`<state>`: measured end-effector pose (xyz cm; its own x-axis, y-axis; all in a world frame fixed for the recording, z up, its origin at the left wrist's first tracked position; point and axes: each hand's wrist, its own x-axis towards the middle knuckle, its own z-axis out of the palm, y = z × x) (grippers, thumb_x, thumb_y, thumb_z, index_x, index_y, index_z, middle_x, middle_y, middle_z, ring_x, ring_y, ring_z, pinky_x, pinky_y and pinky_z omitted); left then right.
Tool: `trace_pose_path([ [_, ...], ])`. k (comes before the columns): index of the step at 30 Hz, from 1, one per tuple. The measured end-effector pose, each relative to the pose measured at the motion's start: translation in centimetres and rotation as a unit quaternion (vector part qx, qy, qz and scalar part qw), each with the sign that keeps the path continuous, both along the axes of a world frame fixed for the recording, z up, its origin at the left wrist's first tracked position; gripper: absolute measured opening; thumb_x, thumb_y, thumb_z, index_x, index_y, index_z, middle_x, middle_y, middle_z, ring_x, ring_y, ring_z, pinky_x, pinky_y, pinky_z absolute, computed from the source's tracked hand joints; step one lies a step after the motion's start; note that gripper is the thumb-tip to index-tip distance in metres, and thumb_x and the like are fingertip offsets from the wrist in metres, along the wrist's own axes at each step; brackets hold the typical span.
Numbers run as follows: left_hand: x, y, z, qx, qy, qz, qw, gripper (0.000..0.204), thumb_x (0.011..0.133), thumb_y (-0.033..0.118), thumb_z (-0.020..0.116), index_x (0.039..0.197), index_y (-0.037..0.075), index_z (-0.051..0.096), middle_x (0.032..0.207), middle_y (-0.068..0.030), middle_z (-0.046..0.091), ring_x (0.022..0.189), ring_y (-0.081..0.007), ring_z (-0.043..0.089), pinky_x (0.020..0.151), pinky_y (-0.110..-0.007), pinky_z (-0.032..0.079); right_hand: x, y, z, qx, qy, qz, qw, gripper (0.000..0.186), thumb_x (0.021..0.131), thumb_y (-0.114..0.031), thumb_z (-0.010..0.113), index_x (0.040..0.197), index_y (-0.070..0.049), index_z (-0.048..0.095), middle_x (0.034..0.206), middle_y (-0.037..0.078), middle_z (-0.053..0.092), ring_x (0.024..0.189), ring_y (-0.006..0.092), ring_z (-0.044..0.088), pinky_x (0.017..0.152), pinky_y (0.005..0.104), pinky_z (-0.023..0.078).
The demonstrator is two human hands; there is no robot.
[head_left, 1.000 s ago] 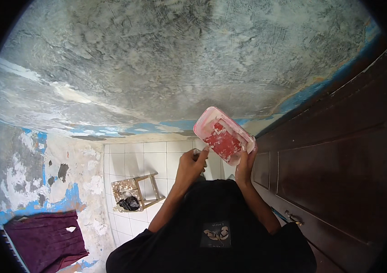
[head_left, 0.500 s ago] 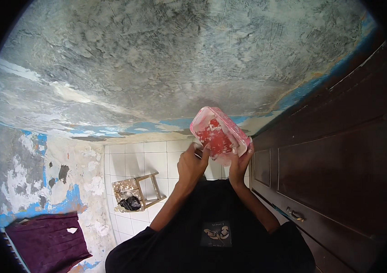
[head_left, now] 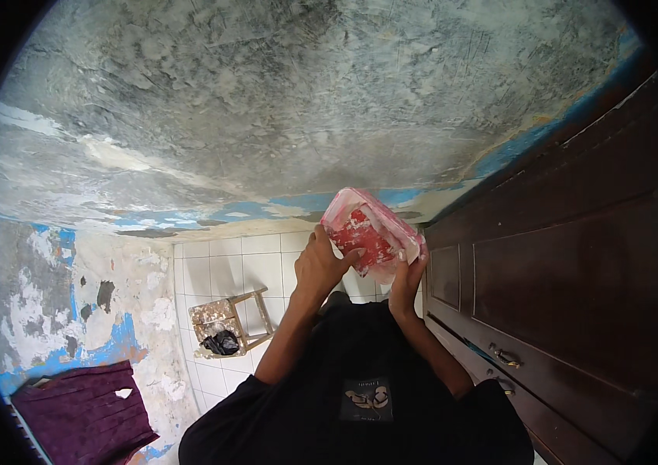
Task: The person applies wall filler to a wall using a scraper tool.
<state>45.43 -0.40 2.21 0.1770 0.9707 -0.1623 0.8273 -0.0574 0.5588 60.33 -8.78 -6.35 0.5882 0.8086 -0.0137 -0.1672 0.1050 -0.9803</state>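
Observation:
A pink-red plastic tub, its inside smeared with white paste, is tilted in front of my chest, close to the wall. My right hand grips its lower right corner, thumb over the rim. At the left side, my left hand is closed on the tub, its thumb lying over the red, white-spotted surface and its fingers at the outer edge. Whether that red surface is the tub's own floor or a separate flat piece I cannot tell. The left fingertips are partly hidden.
Ahead rises a grey skimmed wall with peeling blue paint low down. A paint-spattered wooden stool with a black plastic bag stands on white floor tiles. A dark wooden door is at right, a purple cloth at lower left.
My left hand has moved up and left along the tub, its thumb now extended over the red surface. The tub has shifted slightly; my right hand keeps its grip.

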Motion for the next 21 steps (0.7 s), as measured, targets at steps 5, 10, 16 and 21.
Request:
trace_pose_path([
  [5, -0.5, 1.0, 0.2, -0.039, -0.169, 0.002, 0.985, 0.063, 0.080, 0.030, 0.085, 0.116, -0.007, 0.049, 0.100, -0.0252, 0.067, 0.082, -0.0367, 0.072, 0.066, -0.045, 0.057, -0.7, 0.0, 0.0, -0.018, 0.035, -0.014, 0.999, 0.058, 0.106, -0.024, 0.047, 0.152, 0.002, 0.023, 0.148, 0.018, 0.038, 0.138, 0.0259, 0.039, 0.117, 0.0395, 0.030],
  [10, 0.8, 0.2, 1.0, -0.169, -0.394, 0.089, 0.899, 0.049, 0.089, 0.013, 0.073, 0.127, -0.008, 0.049, 0.103, -0.0187, 0.067, 0.084, -0.0197, 0.071, 0.055, -0.029, 0.058, -0.9, 0.2, 0.0, -0.002, 0.087, -0.010, 0.996, 0.059, 0.107, -0.019, 0.048, 0.153, 0.003, 0.019, 0.149, 0.021, 0.038, 0.140, 0.0278, 0.038, 0.118, 0.0398, 0.028],
  [16, 1.3, -0.5, 0.3, -0.213, -0.444, 0.101, 0.864, 0.031, 0.096, 0.009, 0.062, 0.124, -0.005, 0.058, 0.108, -0.0139, 0.068, 0.094, -0.0204, 0.070, 0.073, -0.032, 0.064, -1.4, 0.2, -0.2, 0.009, 0.028, -0.031, 0.999, 0.061, 0.106, -0.021, 0.049, 0.153, 0.003, 0.018, 0.150, 0.021, 0.036, 0.140, 0.0278, 0.037, 0.119, 0.0409, 0.026],
  [21, 1.6, -0.1, -0.8, -0.230, -0.431, 0.066, 0.870, 0.027, 0.099, 0.012, 0.059, 0.122, -0.003, 0.061, 0.100, -0.0091, 0.068, 0.087, -0.0165, 0.069, 0.071, -0.030, 0.062, -1.8, 0.3, 0.3, -0.004, -0.034, -0.019, 0.999, 0.061, 0.106, -0.027, 0.048, 0.153, 0.001, 0.021, 0.151, 0.019, 0.035, 0.140, 0.0269, 0.037, 0.117, 0.0415, 0.030],
])
